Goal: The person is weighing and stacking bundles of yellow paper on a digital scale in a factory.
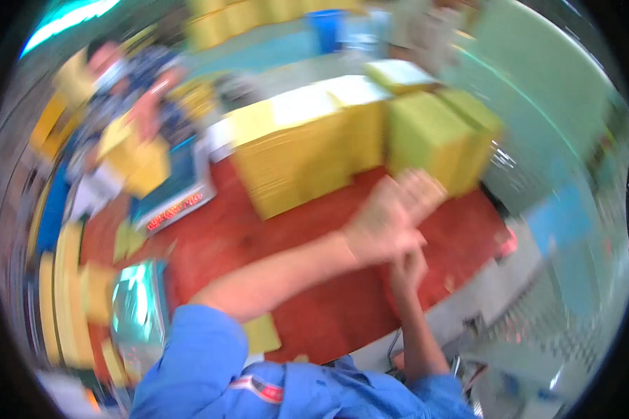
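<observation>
My left hand (393,213) reaches across the red tabletop (300,272), its blurred fingers stretched toward the yellow-green stacks (433,133). I see nothing held in it. Just below is my right hand (408,269), close to the left hand's heel and seemingly touching it. Motion smears its fingers, so I cannot make out whether it grips anything. Beyond both hands, tall yellow stacks (293,160) of what look like paper sheets or packets stand side by side, some with white tops.
At the far left, a masked person handles a yellow block (133,157) over a scale (175,188) with a red lit display. Shiny wrapped packs (138,300) and yellow stacks (66,293) line the left. A blue bin (325,31) stands at the back. Pale green panels curve along the right.
</observation>
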`<state>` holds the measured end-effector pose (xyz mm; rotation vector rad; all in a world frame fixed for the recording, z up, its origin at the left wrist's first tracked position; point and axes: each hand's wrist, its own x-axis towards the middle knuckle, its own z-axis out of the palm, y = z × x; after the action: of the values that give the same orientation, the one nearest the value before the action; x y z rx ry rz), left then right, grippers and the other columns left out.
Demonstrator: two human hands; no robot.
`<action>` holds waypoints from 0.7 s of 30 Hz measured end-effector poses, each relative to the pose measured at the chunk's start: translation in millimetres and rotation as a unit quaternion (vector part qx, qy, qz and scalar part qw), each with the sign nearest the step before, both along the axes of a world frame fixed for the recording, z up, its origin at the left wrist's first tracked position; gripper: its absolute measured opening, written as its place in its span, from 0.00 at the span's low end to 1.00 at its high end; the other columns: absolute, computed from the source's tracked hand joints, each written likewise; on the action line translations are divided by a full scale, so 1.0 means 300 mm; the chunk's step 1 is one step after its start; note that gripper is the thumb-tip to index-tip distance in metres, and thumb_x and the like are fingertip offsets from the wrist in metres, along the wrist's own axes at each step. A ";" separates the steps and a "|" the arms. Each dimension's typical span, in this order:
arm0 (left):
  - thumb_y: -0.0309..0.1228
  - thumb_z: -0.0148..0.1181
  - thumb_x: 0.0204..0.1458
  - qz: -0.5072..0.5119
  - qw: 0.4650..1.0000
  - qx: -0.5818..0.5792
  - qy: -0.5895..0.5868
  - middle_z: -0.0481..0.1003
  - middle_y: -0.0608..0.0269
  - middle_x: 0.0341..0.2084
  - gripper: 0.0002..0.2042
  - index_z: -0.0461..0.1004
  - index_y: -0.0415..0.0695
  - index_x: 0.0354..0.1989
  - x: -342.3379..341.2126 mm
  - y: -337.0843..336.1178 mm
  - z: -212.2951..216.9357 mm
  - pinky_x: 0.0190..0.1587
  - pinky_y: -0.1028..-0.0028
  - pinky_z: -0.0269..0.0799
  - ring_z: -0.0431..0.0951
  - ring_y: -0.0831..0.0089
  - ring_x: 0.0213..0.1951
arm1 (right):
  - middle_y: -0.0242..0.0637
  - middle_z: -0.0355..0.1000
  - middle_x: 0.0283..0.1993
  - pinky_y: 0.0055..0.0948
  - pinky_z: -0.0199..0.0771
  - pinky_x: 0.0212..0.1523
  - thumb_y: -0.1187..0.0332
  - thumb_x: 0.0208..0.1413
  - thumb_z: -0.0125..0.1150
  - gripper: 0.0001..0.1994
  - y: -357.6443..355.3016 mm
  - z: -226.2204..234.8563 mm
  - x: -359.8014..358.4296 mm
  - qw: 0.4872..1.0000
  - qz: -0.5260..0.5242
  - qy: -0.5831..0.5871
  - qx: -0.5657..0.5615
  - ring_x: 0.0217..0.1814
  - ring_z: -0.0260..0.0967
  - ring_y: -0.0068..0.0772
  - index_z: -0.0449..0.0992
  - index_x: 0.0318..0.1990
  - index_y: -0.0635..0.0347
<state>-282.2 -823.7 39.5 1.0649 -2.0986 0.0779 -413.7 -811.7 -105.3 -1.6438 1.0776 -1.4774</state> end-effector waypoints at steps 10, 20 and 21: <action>0.26 0.61 0.52 0.455 0.851 0.129 0.229 0.72 0.51 0.54 0.21 0.70 0.39 0.55 0.434 1.539 -0.170 0.57 0.63 0.69 0.72 0.56 0.56 | 0.38 0.71 0.31 0.24 0.70 0.34 0.81 0.57 0.46 0.06 0.934 0.174 0.260 0.890 0.426 0.014 0.162 0.31 0.67 0.24 0.72 0.35 0.67; 0.30 0.61 0.52 0.853 0.490 -0.051 0.174 0.78 0.50 0.38 0.11 0.76 0.39 0.41 0.905 2.981 -0.409 0.39 0.66 0.74 0.80 0.59 0.39 | 0.37 0.73 0.37 0.23 0.73 0.42 0.78 0.58 0.53 0.06 1.948 0.100 0.842 0.660 0.731 0.147 0.094 0.39 0.72 0.25 0.74 0.41 0.68; 0.30 0.61 0.52 0.848 0.494 -0.048 0.185 0.78 0.50 0.38 0.11 0.76 0.39 0.41 0.948 3.044 -0.435 0.39 0.66 0.74 0.80 0.59 0.39 | 0.37 0.73 0.38 0.24 0.74 0.43 0.77 0.58 0.54 0.08 2.054 0.069 0.894 0.637 0.752 0.141 0.092 0.40 0.72 0.25 0.74 0.45 0.68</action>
<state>2.2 89.5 -91.1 2.3245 0.0514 0.7892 -145.5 -195.6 -84.5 -1.7366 -0.2539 0.0405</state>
